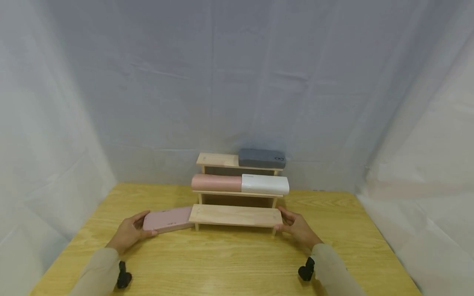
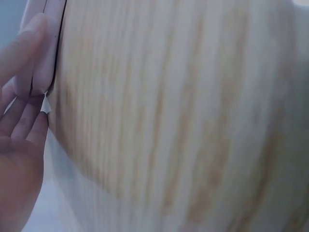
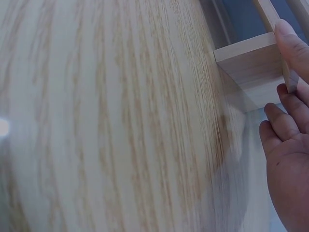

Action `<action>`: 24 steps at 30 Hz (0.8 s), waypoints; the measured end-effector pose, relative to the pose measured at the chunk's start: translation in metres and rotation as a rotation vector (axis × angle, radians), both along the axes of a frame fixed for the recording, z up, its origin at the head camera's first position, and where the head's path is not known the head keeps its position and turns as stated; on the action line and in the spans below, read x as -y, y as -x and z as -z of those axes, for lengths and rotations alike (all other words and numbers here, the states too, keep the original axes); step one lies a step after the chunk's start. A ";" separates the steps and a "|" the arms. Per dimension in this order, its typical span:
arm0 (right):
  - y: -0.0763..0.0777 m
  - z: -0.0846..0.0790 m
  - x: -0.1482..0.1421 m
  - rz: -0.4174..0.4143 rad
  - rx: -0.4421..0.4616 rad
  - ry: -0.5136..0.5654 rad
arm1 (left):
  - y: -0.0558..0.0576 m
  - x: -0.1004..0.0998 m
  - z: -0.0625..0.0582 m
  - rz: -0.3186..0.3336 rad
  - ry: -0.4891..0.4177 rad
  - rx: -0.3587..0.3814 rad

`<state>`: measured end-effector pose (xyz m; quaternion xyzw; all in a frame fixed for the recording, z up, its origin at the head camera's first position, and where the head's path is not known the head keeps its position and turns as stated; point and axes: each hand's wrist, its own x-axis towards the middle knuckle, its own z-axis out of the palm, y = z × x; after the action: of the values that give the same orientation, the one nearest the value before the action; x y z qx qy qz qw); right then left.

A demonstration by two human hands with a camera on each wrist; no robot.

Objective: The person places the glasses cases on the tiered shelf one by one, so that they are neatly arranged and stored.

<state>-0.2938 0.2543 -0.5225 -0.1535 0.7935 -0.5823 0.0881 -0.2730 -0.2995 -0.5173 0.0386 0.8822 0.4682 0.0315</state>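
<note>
A flat pink glasses case [image 1: 168, 220] lies on the table, its right end against the left end of the wooden stepped rack [image 1: 237, 216]. My left hand [image 1: 128, 231] grips its left end; in the left wrist view the thumb is on one face of the case [image 2: 46, 53] and fingers curl at its end. With thumb and fingers, my right hand [image 1: 298, 228] holds the right end of the rack's lowest step. On the middle step sit a rounded pink case [image 1: 216, 183] and a white case [image 1: 264, 184], end to end.
A grey case [image 1: 261, 158] with a small glasses mark lies on the right of the top step. The wooden table [image 1: 222, 263] extends in front of the rack. Pale cloth [image 1: 237, 82] hangs behind and on both sides.
</note>
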 end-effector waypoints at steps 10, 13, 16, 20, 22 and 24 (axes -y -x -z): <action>0.000 0.000 0.001 0.002 0.001 0.015 | -0.006 0.003 -0.003 -0.027 -0.052 0.031; 0.000 0.000 0.001 0.006 0.004 0.009 | -0.007 0.008 -0.003 -0.054 -0.005 0.025; 0.001 0.001 0.000 0.011 0.002 0.004 | -0.009 0.014 -0.003 -0.068 0.053 0.010; 0.001 0.001 0.000 0.012 -0.006 0.003 | -0.012 0.022 -0.006 -0.084 0.124 -0.008; 0.001 0.000 0.000 0.010 -0.014 -0.001 | -0.015 0.025 -0.009 -0.098 0.149 -0.011; 0.001 0.000 -0.001 0.010 -0.014 -0.004 | -0.018 0.027 -0.011 -0.098 0.154 -0.024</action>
<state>-0.2951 0.2552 -0.5228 -0.1536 0.7961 -0.5799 0.0801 -0.2548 -0.3266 -0.5060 -0.0018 0.9168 0.3993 0.0008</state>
